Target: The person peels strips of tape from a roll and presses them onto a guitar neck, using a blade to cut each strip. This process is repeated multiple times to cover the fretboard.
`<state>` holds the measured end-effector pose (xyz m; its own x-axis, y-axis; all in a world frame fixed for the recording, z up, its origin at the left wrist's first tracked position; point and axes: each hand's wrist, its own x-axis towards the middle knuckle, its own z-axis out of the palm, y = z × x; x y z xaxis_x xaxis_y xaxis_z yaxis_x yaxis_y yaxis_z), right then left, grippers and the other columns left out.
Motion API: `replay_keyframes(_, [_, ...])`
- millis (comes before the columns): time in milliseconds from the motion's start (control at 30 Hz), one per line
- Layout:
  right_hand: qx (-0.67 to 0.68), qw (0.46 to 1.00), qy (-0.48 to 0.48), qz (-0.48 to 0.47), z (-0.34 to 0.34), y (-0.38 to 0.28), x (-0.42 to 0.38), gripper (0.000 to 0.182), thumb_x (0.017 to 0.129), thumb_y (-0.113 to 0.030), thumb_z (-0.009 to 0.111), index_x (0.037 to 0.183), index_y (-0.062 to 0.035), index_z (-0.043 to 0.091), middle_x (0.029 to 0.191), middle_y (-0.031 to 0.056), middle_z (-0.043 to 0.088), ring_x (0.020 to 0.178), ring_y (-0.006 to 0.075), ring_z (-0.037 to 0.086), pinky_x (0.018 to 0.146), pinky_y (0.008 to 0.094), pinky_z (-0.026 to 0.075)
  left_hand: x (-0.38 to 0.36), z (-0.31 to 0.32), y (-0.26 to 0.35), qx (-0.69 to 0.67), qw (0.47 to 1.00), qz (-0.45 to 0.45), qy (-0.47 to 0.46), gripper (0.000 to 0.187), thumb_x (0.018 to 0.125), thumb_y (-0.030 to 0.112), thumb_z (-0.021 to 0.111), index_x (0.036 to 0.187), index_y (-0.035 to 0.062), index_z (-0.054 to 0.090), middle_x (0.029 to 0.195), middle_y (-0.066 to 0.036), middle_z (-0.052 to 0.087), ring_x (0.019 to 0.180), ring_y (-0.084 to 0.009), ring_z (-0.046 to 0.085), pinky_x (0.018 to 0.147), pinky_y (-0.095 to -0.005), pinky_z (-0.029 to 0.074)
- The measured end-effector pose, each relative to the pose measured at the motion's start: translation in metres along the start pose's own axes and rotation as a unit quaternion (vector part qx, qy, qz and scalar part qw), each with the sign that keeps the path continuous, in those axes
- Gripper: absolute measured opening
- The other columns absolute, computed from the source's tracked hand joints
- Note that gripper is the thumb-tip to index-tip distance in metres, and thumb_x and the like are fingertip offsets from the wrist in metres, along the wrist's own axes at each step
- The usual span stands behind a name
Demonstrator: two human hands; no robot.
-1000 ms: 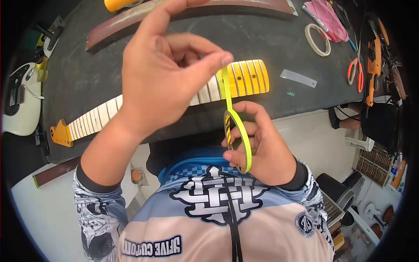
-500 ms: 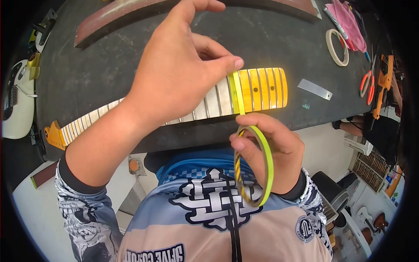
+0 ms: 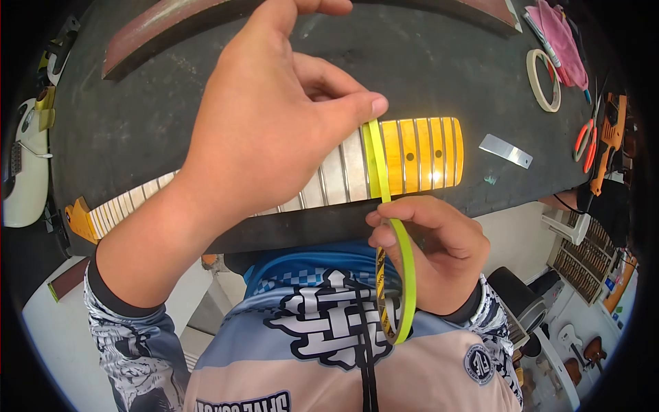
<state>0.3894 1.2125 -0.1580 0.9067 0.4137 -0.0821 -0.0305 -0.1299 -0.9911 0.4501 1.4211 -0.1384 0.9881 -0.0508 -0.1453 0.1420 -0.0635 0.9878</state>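
Observation:
A guitar neck point(image 3: 421, 156) lies across the bench, its headstock point(image 3: 81, 218) at the left. Pale masking tape point(image 3: 333, 177) covers the fretboard between most frets, while the right end shows glossy yellow wood with dark dots. My left hand point(image 3: 274, 123) reaches over the neck, thumb and finger pinching the end of a thin yellow-green tape strip point(image 3: 376, 156) at the far edge. That strip runs across the board beside a fret to my right hand point(image 3: 443, 250). Below the near edge, my right hand grips the narrow tape roll point(image 3: 406, 288), which hangs upright.
At the back lies a long reddish-brown beam point(image 3: 168, 31). On the right are a metal plate point(image 3: 506, 151), a cream tape roll point(image 3: 542, 80), orange-handled scissors point(image 3: 585, 145) and a pink cloth point(image 3: 555, 41). A white guitar body point(image 3: 27, 168) sits at far left.
My right hand and the roll have moved slightly down, and the roll has turned more edge-on. My left hand stays at the far edge, pinching the tape. The view has shifted a little.

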Motion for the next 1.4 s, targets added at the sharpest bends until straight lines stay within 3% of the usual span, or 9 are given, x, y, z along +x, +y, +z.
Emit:
replay_keyframes(633, [-0.078, 0.996, -0.031, -0.023, -0.006, -0.002, 0.007, 0.018, 0.090, 0.004, 0.074, 0.108, 0.0041, 0.072, 0.095, 0.0152, 0.075, 0.084, 0.0207, 0.078, 0.071, 0.0281, 0.061, 0.004, 0.000, -0.010, -0.007, 1.000, 0.002, 0.008, 0.068, 0.086, 0.003, 0.080, 0.140, -0.0066, 0.040, 0.082, -0.012, 0.075, 0.078, -0.0123, 0.072, 0.070, -0.0228, 0.056])
replay_keyframes(1400, [-0.076, 0.997, -0.021, -0.019, -0.005, -0.002, 0.006, 0.019, 0.090, 0.004, 0.075, 0.108, 0.0037, 0.072, 0.095, 0.0154, 0.075, 0.083, 0.0201, 0.078, 0.072, 0.0275, 0.060, 0.004, -0.001, -0.008, -0.012, 1.000, -0.006, 0.015, 0.067, 0.086, 0.004, 0.080, 0.139, -0.0064, 0.041, 0.082, -0.011, 0.075, 0.077, -0.0116, 0.072, 0.070, -0.0223, 0.055])
